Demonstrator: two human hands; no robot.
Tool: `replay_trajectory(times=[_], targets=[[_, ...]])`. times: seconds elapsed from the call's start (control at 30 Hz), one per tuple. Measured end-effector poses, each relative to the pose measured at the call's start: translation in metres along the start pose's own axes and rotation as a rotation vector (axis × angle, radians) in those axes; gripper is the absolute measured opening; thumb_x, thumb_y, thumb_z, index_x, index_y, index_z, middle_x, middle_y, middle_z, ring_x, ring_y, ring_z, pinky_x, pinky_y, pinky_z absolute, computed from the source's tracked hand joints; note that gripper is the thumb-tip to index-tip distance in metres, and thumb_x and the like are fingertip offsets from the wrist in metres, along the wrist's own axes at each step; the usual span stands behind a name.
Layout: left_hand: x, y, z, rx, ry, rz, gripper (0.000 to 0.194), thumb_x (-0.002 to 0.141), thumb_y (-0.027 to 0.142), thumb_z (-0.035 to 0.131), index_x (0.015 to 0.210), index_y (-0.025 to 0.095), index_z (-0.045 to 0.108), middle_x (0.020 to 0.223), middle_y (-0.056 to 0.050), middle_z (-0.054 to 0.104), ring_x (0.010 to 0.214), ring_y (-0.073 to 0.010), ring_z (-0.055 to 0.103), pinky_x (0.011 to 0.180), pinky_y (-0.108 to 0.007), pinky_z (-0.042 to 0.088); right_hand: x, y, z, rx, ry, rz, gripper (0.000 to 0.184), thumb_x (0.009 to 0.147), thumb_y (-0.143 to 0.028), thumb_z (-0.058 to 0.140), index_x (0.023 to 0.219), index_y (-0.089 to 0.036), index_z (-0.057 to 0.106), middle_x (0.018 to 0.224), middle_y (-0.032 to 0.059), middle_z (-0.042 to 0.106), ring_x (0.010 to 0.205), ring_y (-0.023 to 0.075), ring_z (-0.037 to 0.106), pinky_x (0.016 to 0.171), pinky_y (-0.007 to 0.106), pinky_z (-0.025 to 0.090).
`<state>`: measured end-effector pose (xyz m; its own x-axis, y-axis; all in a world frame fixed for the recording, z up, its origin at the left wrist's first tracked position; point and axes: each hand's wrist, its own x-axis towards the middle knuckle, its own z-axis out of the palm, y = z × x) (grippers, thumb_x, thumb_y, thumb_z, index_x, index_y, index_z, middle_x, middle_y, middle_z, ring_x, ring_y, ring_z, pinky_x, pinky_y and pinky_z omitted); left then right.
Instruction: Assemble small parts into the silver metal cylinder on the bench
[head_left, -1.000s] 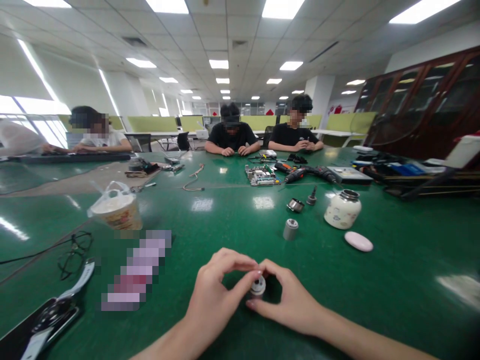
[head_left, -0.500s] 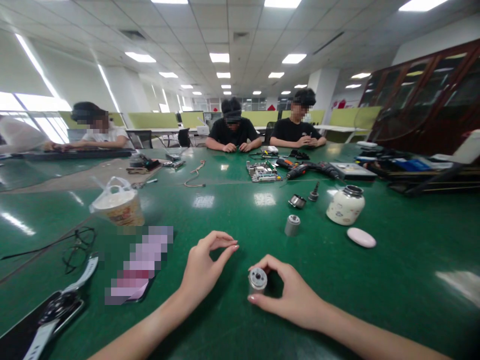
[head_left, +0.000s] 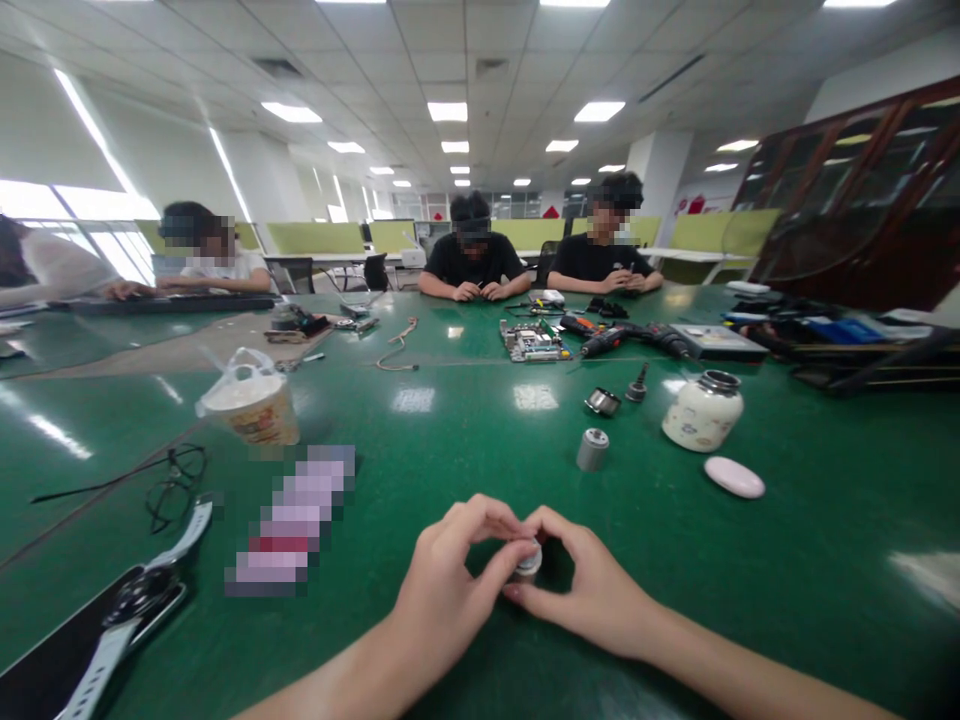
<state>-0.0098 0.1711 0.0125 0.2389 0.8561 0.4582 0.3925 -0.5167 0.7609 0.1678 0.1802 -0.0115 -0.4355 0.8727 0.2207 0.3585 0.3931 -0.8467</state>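
Observation:
A small silver cylindrical motor [head_left: 531,564] stands on the green table, partly covered by fingers. My right hand [head_left: 592,580] curls round it from the right, thumb low at the front and fingertips behind. From the left, my left hand [head_left: 454,570] has closed its thumb and fingers at the motor's top end, hiding most of that face. Whether a tiny part lies between those fingertips cannot be seen. Another silver cylinder [head_left: 593,450] of similar shape stands beyond my right hand. Behind it lie a metal ring-shaped part [head_left: 602,402] and a dark geared piece [head_left: 637,384].
On the right are a cream jar [head_left: 703,415] and its pink lid [head_left: 734,477]. A circuit board [head_left: 534,341] and power drills [head_left: 600,341] lie farther back. Leftward sit a bagged cup [head_left: 251,405], a blurred phone [head_left: 296,525], glasses [head_left: 176,490] and a watch [head_left: 139,590]. Co-workers sit across the table.
My left hand has moved right and down from beside the motor onto its top. My right hand stays round the motor. The view has shifted slightly.

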Motion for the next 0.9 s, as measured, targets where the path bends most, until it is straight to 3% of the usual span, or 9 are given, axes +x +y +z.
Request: replay_trajectory(times=[0.13,0.23,0.3,0.43,0.5,0.7,0.8,0.9], targets=[[-0.005,-0.002,0.002,0.030,-0.048,0.023,0.014,0.085,0.019,0.062,0.099,0.022,0.060,0.093,-0.003,0.073,0.090,-0.0166,0.070,0.081,-0.028,0.056,-0.002,-0.001,-0.001,0.028,-0.001,-0.036,0.026,0.073,-0.024,0.073,0.094,-0.021,0.058,0.088,0.0002,0.064,0.083,0.0169,0.060,0.076,0.028,0.047],[-0.012,-0.006,0.004,0.063,-0.033,0.014,0.046,0.081,0.025,0.067,0.124,0.023,0.051,0.120,-0.008,0.066,0.111,-0.0211,0.063,0.095,-0.035,0.051,-0.005,-0.001,-0.005,0.111,0.035,-0.132,0.037,0.076,-0.019,0.067,0.111,-0.021,0.054,0.104,0.0049,0.063,0.095,0.0189,0.060,0.087,0.032,0.047],[-0.015,-0.010,0.004,0.058,-0.066,-0.031,0.062,0.074,0.030,0.076,0.129,0.022,0.048,0.121,-0.009,0.065,0.109,-0.0226,0.062,0.093,-0.036,0.051,-0.007,0.000,-0.009,0.151,0.092,-0.181,0.034,0.081,-0.018,0.060,0.114,-0.020,0.053,0.107,0.0071,0.062,0.099,0.0196,0.059,0.091,0.034,0.047],[-0.014,-0.017,0.005,0.026,-0.218,-0.142,0.029,0.074,0.032,0.075,0.099,0.021,0.065,0.091,-0.002,0.072,0.082,-0.0173,0.065,0.076,-0.028,0.051,-0.006,0.002,-0.010,0.081,0.133,-0.161,0.023,0.090,-0.025,0.055,0.111,-0.022,0.061,0.101,0.0064,0.066,0.096,0.0194,0.061,0.088,0.034,0.048],[-0.011,-0.018,0.005,0.023,-0.223,-0.153,0.019,0.076,0.031,0.074,0.091,0.021,0.067,0.085,0.000,0.072,0.077,-0.0158,0.064,0.073,-0.027,0.050,-0.005,-0.001,-0.009,0.024,0.123,-0.152,0.019,0.090,-0.028,0.057,0.106,-0.023,0.067,0.099,0.0054,0.068,0.094,0.0190,0.062,0.088,0.035,0.048],[-0.010,-0.015,0.004,0.013,-0.217,-0.149,0.018,0.075,0.029,0.074,0.090,0.021,0.068,0.084,0.000,0.072,0.076,-0.0157,0.064,0.072,-0.026,0.048,0.004,-0.015,-0.015,-0.045,0.200,-0.131,0.011,0.086,-0.031,0.065,0.085,-0.022,0.072,0.088,0.0040,0.071,0.086,0.0187,0.064,0.083,0.034,0.049],[-0.010,-0.015,0.004,0.028,-0.207,-0.139,0.019,0.074,0.030,0.075,0.089,0.020,0.067,0.085,-0.001,0.072,0.077,-0.0164,0.063,0.074,-0.027,0.049,0.012,-0.005,-0.028,-0.070,0.334,-0.103,0.018,0.087,-0.037,0.062,0.087,-0.022,0.073,0.088,0.0046,0.071,0.083,0.0185,0.063,0.078,0.032,0.049],[-0.011,-0.016,0.004,0.030,-0.206,-0.136,0.019,0.075,0.030,0.074,0.088,0.020,0.066,0.085,-0.001,0.071,0.078,-0.0167,0.063,0.075,-0.027,0.049,0.017,0.018,-0.039,-0.207,0.374,-0.006,0.023,0.088,-0.039,0.060,0.094,-0.023,0.075,0.085,0.0041,0.069,0.062,0.0144,0.054,0.061,0.029,0.045]])
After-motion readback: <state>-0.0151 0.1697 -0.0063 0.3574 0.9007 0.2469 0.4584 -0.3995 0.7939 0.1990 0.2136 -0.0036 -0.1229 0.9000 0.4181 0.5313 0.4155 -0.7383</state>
